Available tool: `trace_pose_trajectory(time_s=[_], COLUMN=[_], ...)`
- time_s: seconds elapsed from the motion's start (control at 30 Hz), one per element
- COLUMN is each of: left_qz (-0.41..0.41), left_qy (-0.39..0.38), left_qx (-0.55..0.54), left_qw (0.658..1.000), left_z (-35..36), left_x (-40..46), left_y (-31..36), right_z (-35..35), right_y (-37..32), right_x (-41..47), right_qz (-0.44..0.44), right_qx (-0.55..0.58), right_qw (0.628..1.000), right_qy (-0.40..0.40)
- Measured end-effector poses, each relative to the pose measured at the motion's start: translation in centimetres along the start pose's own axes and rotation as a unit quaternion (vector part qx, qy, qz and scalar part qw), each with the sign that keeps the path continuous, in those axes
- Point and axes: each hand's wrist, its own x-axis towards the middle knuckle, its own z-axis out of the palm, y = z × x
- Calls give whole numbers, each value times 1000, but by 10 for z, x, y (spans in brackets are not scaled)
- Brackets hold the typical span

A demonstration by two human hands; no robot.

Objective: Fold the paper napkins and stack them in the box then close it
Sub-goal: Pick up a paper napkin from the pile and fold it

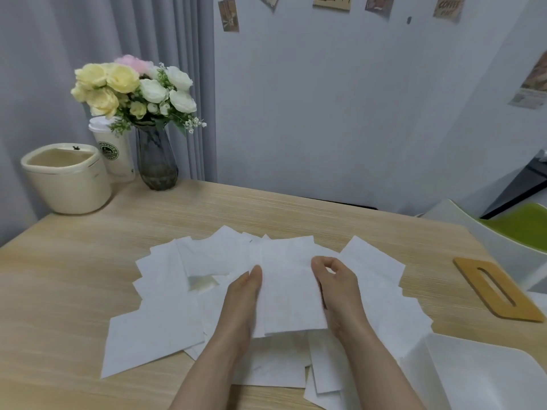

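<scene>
Several white paper napkins lie spread and overlapping across the middle of the wooden table. One folded napkin sits on top of the pile between my hands. My left hand presses its left edge with flat fingers. My right hand pinches its right edge between thumb and fingers. The white box stands open at the lower right corner. Its wooden lid, with a long slot, lies flat on the table at the right.
At the back left stand a cream pot, a white paper cup and a dark glass vase of flowers. A white chair with a green seat is beyond the table's right edge. The wall is close behind.
</scene>
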Motion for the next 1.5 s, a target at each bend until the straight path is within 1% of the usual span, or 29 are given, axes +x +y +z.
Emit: trace_pose_trajectory(time_s=[0.17,0.33,0.5,0.63,0.77,0.93,1.17,1.3,1.37,1.5], left_qz=[8,1,-22,-35,-38,5,12,14,16,24], left_qy=[-22,-33,-35,-20,-30,-65,-28,-31,-32,2], left_qx=[3,0,-11,-36,-39,-12,-32,-31,-21,-3], left_qw=[1000,999,999,999,998,998,999,999,999,1000], left_z=[-1,0,-2,-5,-6,-4,-6,-8,-9,-11], left_x=[3,4,5,7,8,6,8,10,9,12], left_y=[0,-1,-1,1,3,4,1,-4,-8,-16], right_z=[1,6,9,11,15,16,12,13,14,11], right_y=[0,1,3,4,4,4,12,17,20,26], right_x=[-6,-6,-5,-4,-6,-7,-9,-11,-12,-14], right_qz=[17,-17,-27,-38,-54,-68,-62,-54,-53,-68], right_qx=[16,27,12,3,-24,-41,-16,6,1,-30], right_qw=[996,997,995,995,994,993,996,997,997,997], right_qy=[-85,-66,-93,-88,-89,-84,-68,-56,-51,-29])
